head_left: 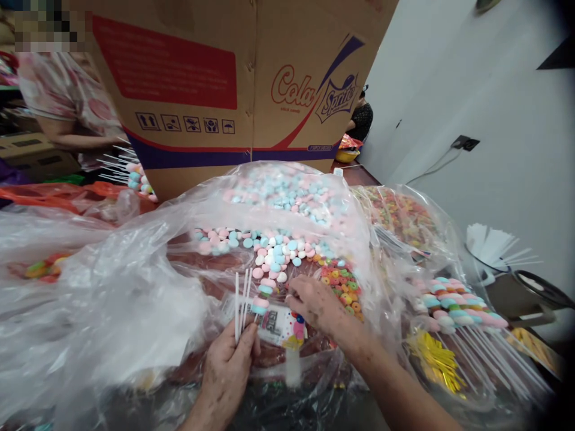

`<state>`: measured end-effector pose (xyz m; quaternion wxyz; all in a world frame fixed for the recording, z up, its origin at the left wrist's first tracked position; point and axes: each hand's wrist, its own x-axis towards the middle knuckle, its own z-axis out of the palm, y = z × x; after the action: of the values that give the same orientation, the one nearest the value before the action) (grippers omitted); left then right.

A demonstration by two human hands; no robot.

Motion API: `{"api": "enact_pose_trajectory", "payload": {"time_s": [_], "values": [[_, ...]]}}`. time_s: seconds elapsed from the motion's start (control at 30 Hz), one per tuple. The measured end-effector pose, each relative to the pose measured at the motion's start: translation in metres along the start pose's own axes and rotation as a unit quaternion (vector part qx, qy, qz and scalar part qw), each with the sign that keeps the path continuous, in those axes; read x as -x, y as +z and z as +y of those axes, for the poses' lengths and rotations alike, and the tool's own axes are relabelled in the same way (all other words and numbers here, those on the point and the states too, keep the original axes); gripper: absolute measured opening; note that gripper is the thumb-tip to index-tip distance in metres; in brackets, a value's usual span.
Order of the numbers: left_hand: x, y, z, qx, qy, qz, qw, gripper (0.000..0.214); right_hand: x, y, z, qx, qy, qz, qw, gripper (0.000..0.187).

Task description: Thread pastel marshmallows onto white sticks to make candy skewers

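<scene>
My left hand [229, 359] is closed around several thin white sticks [237, 305]. It also grips a candy skewer [260, 305], threaded with pink, blue and white marshmallow pieces and some green. My right hand [317, 302] is just right of the skewer, its fingers curled and pinched together; whatever they hold is hidden. Beyond both hands, loose pink, blue and white marshmallow pieces [274, 254] spill from a clear plastic bag [287, 216]. Colourful gummy rings [344, 284] lie beside my right wrist. A white printed label sheet [274, 329] is under the skewer.
A large cardboard box [188, 131] stands behind the bag. On the right are finished candy skewers [462, 302], yellow twist ties [435, 359] and a container of white sticks [489, 245]. Crumpled plastic [112, 299] covers the left. Another person [67, 102] stands behind, at left.
</scene>
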<state>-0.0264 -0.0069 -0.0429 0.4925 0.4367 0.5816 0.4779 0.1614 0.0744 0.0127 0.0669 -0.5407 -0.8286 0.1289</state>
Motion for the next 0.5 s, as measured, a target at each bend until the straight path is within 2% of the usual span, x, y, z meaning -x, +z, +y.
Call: {"api": "enact_pose_trajectory", "payload": {"time_s": [0.17,0.27,0.37,0.43,0.5], "values": [[-0.001,0.001,-0.001,0.018,-0.007,-0.006,1.0,0.043,0.003,0.009,-0.019,0.089,0.028,0.013,0.996,0.014],[-0.002,0.0,-0.006,0.018,-0.002,0.003,1.0,0.043,-0.001,0.01,-0.028,0.057,0.008,0.032,0.998,0.012],[-0.002,-0.001,-0.007,0.007,-0.012,-0.015,1.0,0.045,-0.003,0.004,-0.022,0.013,-0.035,0.033,0.999,0.015],[-0.002,-0.001,-0.004,0.006,-0.018,-0.022,1.0,0.046,-0.001,-0.004,-0.006,0.034,0.008,0.053,0.998,0.017],[-0.001,-0.001,-0.001,0.01,-0.02,-0.02,1.0,0.045,0.004,-0.011,0.014,0.089,0.094,0.082,0.988,0.021]]}}
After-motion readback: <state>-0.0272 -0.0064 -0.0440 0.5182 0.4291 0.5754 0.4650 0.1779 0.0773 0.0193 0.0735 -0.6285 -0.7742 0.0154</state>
